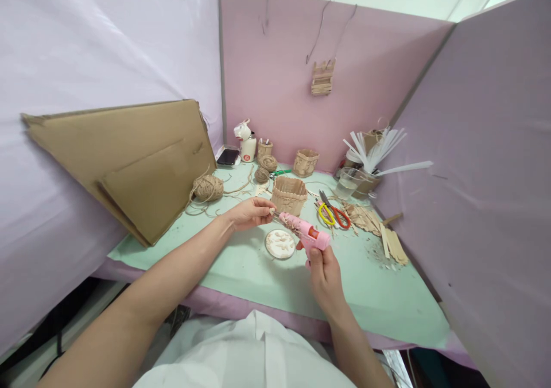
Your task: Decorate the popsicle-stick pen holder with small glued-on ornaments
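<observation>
My right hand [326,270] is wrapped round the handle of a pink glue gun [307,234], whose nozzle points left. Pinched between the fingertips of my left hand [253,213] is a small pale piece [272,210], right at the nozzle tip; its exact shape is too small to tell. Below the gun lies a round white dish [280,255] with several small pale pieces in it. Just behind my left fingertips stands a woven-looking tan basket [289,196], partly covered by the hand and the gun.
Yellow- and red-handled scissors [330,214] lie right of the basket. A twine ball [208,187] and leaning cardboard [150,170] are at left. Behind stand a second basket [306,163], a phone [228,157] and a cow-shaped figure [246,143]. White sticks [374,152] and wooden strips [394,245] are at right.
</observation>
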Demonstrator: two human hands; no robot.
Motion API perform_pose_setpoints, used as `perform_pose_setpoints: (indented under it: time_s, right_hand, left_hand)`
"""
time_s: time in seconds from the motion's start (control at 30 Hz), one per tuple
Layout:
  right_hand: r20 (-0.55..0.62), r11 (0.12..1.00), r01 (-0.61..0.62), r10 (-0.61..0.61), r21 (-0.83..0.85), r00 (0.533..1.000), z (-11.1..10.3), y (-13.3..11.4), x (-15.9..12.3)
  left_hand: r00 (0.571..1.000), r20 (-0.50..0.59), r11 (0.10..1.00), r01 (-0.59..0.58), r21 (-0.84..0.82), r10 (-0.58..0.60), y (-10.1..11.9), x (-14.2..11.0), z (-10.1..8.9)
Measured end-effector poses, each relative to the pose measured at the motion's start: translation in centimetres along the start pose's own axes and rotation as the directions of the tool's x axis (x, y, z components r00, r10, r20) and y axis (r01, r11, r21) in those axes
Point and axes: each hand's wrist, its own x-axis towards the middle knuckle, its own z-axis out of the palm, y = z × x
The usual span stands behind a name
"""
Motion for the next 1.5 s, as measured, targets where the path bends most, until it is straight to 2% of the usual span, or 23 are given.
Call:
perform_pose_setpoints:
  time_s: [1.5]
  right_hand:
    - [-0.022,1.0,-0.03,0.03,0.004,0.999,0.06,-0.01,-0.02]
  left_hand:
    - [1.0,-0.015,1.0,0.007,0.004,-0.007,-0.06,-0.04,-0.04]
